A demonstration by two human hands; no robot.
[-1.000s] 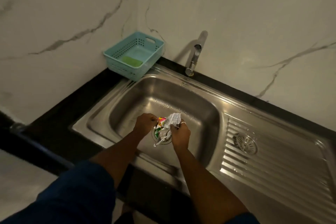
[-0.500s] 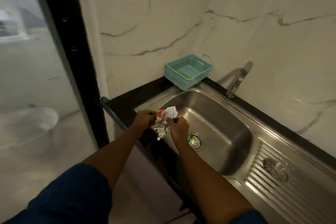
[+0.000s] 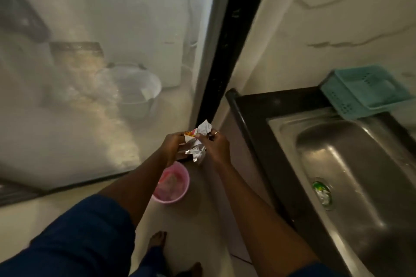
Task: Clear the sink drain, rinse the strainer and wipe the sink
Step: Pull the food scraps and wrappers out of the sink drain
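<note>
Home kitchen: steel sink (image 3: 371, 186) in black counter (image 3: 270, 105), marble-look wall (image 3: 337, 18), washing machine (image 3: 135, 29) behind glass door (image 3: 67, 130).

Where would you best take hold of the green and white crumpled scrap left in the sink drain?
Probably by its crumpled upper folds, pinched from straight above. The green and white crumpled scrap sits sunk in the round drain opening of the stainless steel sink, so the rim blocks any sideways grip; only its top shows.

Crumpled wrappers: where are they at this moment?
In the head view, the crumpled wrappers are at centre frame, held between the left hand and the right hand, left of the sink and over the floor near the pink bin.
</note>
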